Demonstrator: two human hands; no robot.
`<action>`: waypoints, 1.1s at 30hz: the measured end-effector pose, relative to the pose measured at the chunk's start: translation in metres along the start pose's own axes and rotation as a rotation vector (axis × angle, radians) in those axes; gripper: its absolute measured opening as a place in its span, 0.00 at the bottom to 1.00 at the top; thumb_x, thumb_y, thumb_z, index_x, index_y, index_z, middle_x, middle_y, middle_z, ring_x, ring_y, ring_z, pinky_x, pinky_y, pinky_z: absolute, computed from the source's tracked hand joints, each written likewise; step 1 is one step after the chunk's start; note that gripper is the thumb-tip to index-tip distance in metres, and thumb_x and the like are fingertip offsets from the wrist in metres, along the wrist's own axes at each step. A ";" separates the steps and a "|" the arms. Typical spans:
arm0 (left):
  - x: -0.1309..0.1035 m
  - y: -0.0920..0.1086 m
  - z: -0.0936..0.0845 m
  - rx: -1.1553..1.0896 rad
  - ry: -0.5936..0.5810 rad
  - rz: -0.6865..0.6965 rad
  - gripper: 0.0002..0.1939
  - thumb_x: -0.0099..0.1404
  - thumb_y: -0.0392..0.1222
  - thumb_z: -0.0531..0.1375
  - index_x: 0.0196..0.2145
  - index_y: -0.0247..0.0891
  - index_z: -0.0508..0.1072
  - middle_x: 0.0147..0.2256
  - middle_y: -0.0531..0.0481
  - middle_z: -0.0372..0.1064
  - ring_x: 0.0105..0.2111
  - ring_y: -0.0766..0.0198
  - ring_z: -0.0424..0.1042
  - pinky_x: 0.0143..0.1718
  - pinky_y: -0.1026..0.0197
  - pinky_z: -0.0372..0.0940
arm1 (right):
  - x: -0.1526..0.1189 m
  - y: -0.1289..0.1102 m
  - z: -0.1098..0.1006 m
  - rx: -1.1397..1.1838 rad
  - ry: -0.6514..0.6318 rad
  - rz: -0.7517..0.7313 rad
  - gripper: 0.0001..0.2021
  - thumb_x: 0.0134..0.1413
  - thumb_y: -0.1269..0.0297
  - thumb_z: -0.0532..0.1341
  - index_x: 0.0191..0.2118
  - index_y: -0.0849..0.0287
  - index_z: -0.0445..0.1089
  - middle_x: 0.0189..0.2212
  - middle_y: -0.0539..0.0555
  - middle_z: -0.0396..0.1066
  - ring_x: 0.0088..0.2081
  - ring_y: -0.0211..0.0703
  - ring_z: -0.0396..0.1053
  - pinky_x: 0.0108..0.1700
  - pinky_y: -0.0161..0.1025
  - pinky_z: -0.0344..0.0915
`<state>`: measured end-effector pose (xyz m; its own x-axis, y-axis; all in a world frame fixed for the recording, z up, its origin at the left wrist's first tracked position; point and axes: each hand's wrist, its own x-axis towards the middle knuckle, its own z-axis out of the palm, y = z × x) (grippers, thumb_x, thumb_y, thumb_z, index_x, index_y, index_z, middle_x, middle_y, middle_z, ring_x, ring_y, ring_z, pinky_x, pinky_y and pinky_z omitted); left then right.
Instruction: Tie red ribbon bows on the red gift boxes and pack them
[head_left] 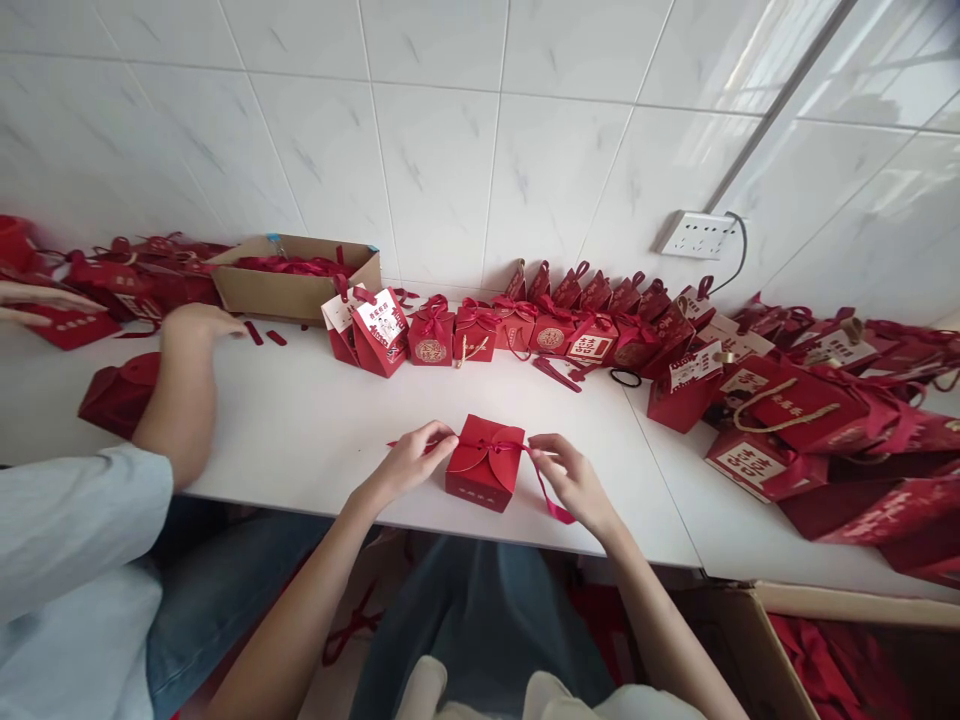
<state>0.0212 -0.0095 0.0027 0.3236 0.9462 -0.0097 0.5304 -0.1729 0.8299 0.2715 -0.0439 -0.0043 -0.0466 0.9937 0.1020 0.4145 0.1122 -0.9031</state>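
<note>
A small red gift box [480, 480] with curved top flaps stands on the white table in front of me. A red ribbon [553, 500] runs across its top and trails off both sides. At the box's left edge, my left hand [411, 455] pinches one end of the ribbon between thumb and fingers. My right hand [571, 478] closes on the other end, just past the right edge. The ribbon's tail hangs below my right hand onto the table.
Finished-looking red gift boxes [432, 335] line the wall, with more bags [795, 400] piled at right. A cardboard tray [292, 292] holds ribbons. At left, a co-worker's arm [187, 400] reaches over another red box [124, 392]. An open carton [780, 600] stands at lower right.
</note>
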 end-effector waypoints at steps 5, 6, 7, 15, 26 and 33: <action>-0.004 0.000 0.006 -0.227 -0.124 -0.045 0.17 0.60 0.54 0.54 0.25 0.37 0.63 0.23 0.56 0.62 0.25 0.67 0.63 0.29 0.64 0.58 | 0.006 -0.003 0.011 -0.016 -0.133 -0.014 0.13 0.54 0.52 0.56 0.32 0.57 0.64 0.30 0.54 0.72 0.35 0.45 0.71 0.40 0.43 0.67; -0.005 0.000 0.006 -0.289 -0.161 -0.049 0.17 0.59 0.54 0.55 0.24 0.37 0.62 0.22 0.56 0.61 0.24 0.67 0.62 0.28 0.65 0.57 | 0.005 -0.005 0.009 -0.017 -0.145 -0.003 0.13 0.55 0.52 0.55 0.30 0.57 0.64 0.29 0.55 0.72 0.34 0.45 0.71 0.39 0.42 0.67; -0.006 0.000 0.006 -0.343 -0.192 -0.054 0.17 0.59 0.54 0.55 0.24 0.37 0.62 0.21 0.56 0.61 0.23 0.68 0.62 0.27 0.65 0.56 | 0.005 -0.007 0.007 -0.021 -0.154 0.014 0.14 0.56 0.52 0.53 0.29 0.57 0.65 0.28 0.55 0.73 0.33 0.45 0.71 0.38 0.41 0.66; -0.008 -0.002 0.002 -0.399 -0.161 -0.022 0.18 0.61 0.52 0.55 0.21 0.37 0.62 0.18 0.57 0.59 0.21 0.70 0.57 0.25 0.66 0.53 | 0.011 -0.014 0.002 -0.082 -0.204 0.036 0.15 0.54 0.50 0.57 0.42 0.55 0.61 0.18 0.43 0.61 0.19 0.37 0.62 0.25 0.34 0.59; -0.011 -0.001 0.002 -0.414 -0.101 -0.102 0.20 0.61 0.54 0.55 0.20 0.37 0.59 0.19 0.56 0.57 0.21 0.70 0.58 0.23 0.66 0.54 | 0.017 -0.020 -0.007 -0.176 -0.267 -0.016 0.15 0.58 0.54 0.51 0.27 0.57 0.64 0.25 0.51 0.69 0.28 0.40 0.65 0.31 0.36 0.60; -0.011 -0.018 0.015 -0.678 -0.060 -0.188 0.20 0.57 0.55 0.57 0.21 0.37 0.58 0.19 0.57 0.58 0.18 0.72 0.58 0.19 0.67 0.50 | 0.026 0.005 -0.014 -0.022 -0.355 0.123 0.21 0.50 0.45 0.56 0.25 0.60 0.69 0.21 0.50 0.66 0.24 0.37 0.60 0.29 0.36 0.57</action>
<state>0.0199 -0.0205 -0.0207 0.3275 0.9231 -0.2018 -0.0172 0.2193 0.9755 0.2851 -0.0171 -0.0002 -0.3053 0.9385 -0.1611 0.4556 -0.0046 -0.8902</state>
